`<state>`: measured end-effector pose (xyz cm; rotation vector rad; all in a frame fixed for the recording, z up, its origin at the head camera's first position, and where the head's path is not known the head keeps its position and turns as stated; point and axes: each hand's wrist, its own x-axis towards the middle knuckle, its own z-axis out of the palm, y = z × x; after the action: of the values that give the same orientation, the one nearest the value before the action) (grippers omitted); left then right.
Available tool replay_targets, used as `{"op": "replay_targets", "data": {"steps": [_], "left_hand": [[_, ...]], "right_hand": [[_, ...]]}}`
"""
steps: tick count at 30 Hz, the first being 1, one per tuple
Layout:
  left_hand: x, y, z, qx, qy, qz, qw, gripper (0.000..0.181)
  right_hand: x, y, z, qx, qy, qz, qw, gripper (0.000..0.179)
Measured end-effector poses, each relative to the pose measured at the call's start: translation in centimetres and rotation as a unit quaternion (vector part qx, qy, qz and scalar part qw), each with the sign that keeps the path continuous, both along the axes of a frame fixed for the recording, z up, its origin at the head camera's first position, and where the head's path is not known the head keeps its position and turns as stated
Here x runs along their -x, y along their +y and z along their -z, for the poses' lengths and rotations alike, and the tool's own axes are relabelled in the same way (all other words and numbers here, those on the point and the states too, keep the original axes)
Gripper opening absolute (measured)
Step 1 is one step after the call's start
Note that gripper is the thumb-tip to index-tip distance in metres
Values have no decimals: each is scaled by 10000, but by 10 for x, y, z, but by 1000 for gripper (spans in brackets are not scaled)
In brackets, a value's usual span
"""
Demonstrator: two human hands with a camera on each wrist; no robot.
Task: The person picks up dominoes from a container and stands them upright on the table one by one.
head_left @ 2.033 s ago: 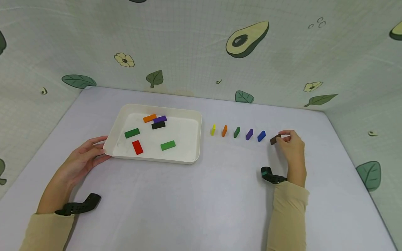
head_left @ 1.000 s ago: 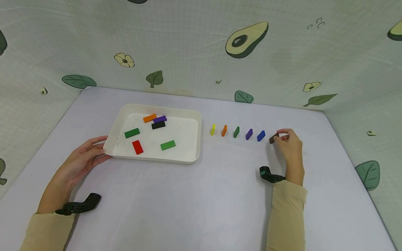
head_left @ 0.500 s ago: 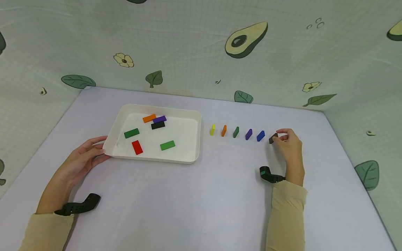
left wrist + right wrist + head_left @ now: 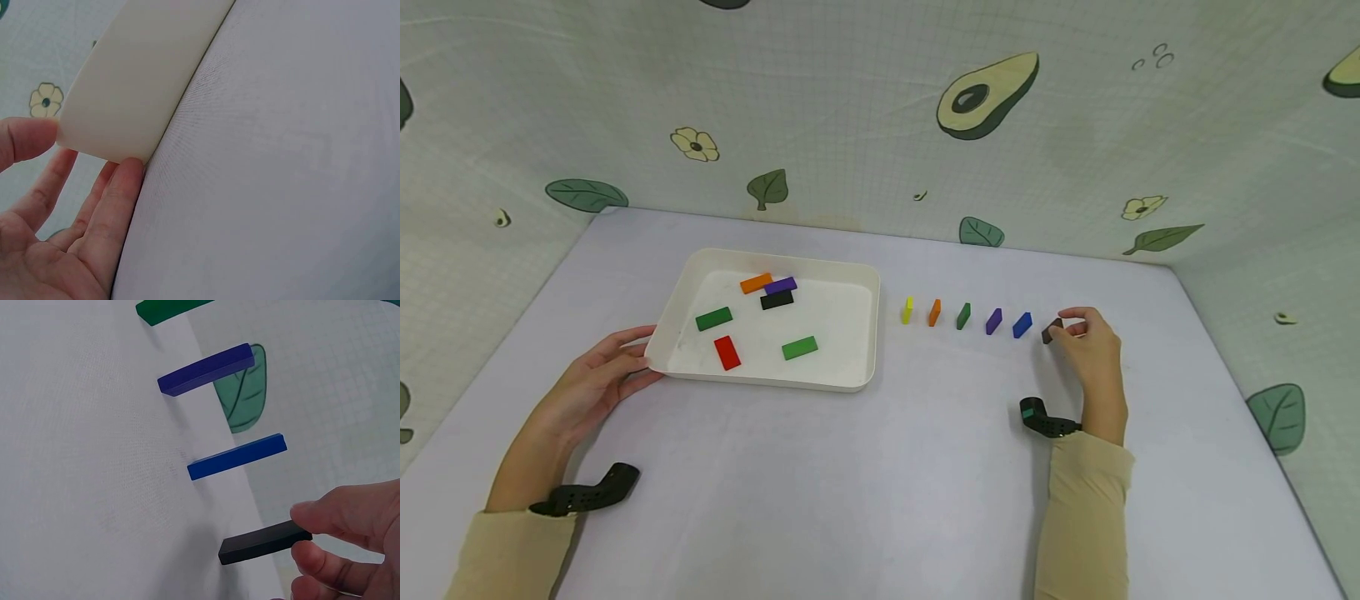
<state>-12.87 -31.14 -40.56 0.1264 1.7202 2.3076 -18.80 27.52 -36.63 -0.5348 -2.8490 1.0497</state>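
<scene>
My right hand pinches a black domino between thumb and fingers at the right end of a row. The domino stands on edge; its lower end looks to be at the table, though contact is hard to tell. Left of it, standing apart, are a blue domino, a purple one, a green one, an orange one and a yellow one. With fairly straight fingers, my left hand touches the near-left corner of a white tray.
Inside the tray lie an orange domino, a purple one, a black one, a dark green one, a red one and a light green one. A patterned cloth hangs behind the white table.
Over the two seconds, my right hand has shifted slightly left with the black domino, closer to the blue one. The left hand and tray stay put.
</scene>
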Motion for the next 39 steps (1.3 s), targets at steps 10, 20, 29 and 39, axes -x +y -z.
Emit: {"op": "replay_targets", "data": {"steps": [10,20,29,39], "left_hand": [[-1,0,-1,-92,41,24,9999,39],[-1,-1,-1,-104,87,61,9999,39],[-1,-1,-1,-114,73,56,9999,38],[-1,0,1,8,-31,-27,10000,38]], "right_hand": [[-1,-2,-3,-95,-63,-60,9999,38],[-4,-6,-14,-171,-2,-76,9998,39],[0,-16,-20,-77,453,-132,9989,42],[-12,-54,-45,149,1006,-964,9901,35]]}}
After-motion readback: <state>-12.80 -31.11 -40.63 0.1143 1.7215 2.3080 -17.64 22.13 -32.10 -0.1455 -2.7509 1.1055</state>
